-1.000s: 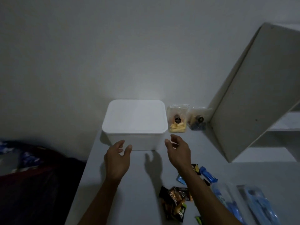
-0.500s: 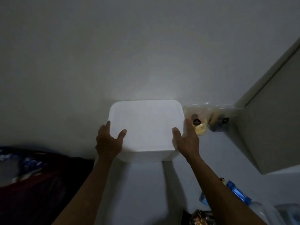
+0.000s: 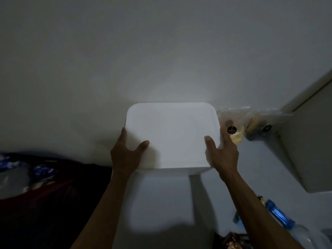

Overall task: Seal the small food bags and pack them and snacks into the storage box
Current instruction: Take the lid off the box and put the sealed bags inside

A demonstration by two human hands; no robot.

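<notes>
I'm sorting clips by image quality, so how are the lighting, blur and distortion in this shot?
Head view: the room is dim, with one bright patch blowing out the white storage box lid; the left hand and right hand throw soft shadows onto it; the small food bags look smeared; the cabinet edge leans, bent by the wide angle; the lower left sinks into near black.
</notes>
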